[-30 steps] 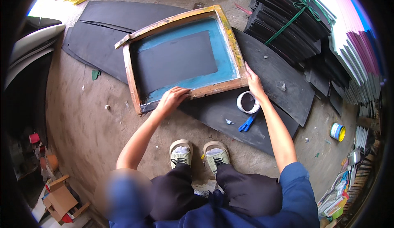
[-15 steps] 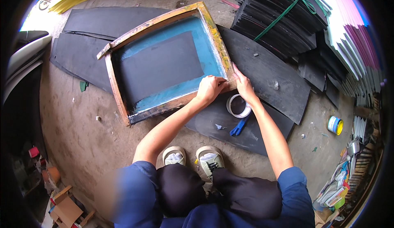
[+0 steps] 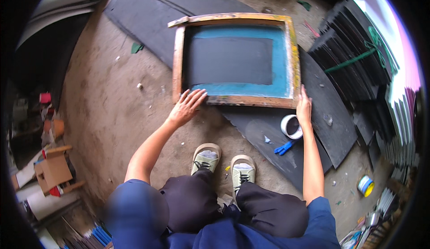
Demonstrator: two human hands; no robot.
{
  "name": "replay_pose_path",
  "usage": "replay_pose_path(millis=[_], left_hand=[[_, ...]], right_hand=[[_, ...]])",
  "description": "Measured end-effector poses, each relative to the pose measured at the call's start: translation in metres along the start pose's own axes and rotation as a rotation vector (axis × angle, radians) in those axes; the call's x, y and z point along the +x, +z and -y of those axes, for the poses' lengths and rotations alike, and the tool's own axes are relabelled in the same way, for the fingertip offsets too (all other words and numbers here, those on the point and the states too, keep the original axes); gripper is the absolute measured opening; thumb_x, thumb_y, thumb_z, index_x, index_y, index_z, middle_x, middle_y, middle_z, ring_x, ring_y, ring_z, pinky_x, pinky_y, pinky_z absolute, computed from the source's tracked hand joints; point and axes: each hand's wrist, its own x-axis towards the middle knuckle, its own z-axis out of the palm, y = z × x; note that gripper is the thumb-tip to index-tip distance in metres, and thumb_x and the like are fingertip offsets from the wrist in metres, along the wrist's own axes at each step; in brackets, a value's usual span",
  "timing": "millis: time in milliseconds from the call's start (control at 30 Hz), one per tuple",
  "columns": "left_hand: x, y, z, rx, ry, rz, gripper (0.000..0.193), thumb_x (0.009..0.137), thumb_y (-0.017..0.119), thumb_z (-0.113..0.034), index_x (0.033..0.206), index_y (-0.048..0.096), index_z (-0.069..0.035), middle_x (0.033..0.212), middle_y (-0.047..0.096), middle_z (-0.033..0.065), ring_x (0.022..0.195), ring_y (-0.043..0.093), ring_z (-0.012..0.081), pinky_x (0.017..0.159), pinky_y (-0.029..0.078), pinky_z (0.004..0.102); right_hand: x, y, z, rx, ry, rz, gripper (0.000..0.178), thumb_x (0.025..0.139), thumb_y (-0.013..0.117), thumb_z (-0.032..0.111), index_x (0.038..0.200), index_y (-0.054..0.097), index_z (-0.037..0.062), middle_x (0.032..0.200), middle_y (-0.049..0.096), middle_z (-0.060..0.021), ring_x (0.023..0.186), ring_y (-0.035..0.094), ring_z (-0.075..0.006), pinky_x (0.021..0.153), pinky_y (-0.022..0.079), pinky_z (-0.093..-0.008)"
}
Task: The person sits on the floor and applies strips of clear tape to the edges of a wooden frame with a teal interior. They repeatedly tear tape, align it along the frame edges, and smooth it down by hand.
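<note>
A wooden silk-screen frame [image 3: 233, 100] with paint-stained edges lies across dark sheets in front of me. Its mesh is blue-green around a dark rectangle [image 3: 228, 61]. At its near left corner my left hand [image 3: 187, 107] is open, fingers stretched over the near rail. My right hand [image 3: 305, 106] is closed against the near right corner, with fingers running along the outer side; its thumb is hard to make out. Beside the right wrist stands a roll of white tape [image 3: 291, 126], and next to it lies a blue clip-like tool [image 3: 283, 148].
Large black sheets [image 3: 268, 128] spread over the concrete floor. A stack of dark sheets tied with green cord [image 3: 349, 63] stands at the right. A yellow-and-blue can [image 3: 365, 186] is at the lower right, a cardboard box [image 3: 53, 172] at the lower left.
The view has turned, and the frame now sits squarer to me. My left hand has gone from the near right corner to the near left one; my right hand stays at the right corner.
</note>
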Motion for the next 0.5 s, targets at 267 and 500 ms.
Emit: replay_pose_path(millis=[267, 500], left_hand=[[-0.069, 0.012, 0.004, -0.005, -0.384, 0.002, 0.081, 0.078, 0.059, -0.034, 0.140, 0.015, -0.006, 0.148, 0.012, 0.0080, 0.137, 0.009, 0.0184, 0.110, 0.004, 0.0483], [-0.053, 0.023, 0.026, -0.447, -0.769, -0.463, 0.054, 0.088, 0.047, -0.032, 0.132, 0.035, -0.003, 0.134, 0.037, 0.0179, 0.126, 0.034, 0.0284, 0.103, 0.026, 0.0419]], right_hand=[[-0.038, 0.097, 0.162, -0.297, -0.796, 0.174, 0.058, 0.085, 0.053, 0.036, 0.128, 0.039, -0.0007, 0.124, 0.049, -0.0145, 0.118, 0.044, -0.0265, 0.103, 0.030, -0.0396], [-0.035, 0.166, 0.239, -0.301, -0.932, 0.412, 0.057, 0.069, 0.071, 0.025, 0.115, 0.048, -0.0012, 0.109, 0.051, -0.0148, 0.106, 0.047, -0.0285, 0.087, 0.041, -0.0393]])
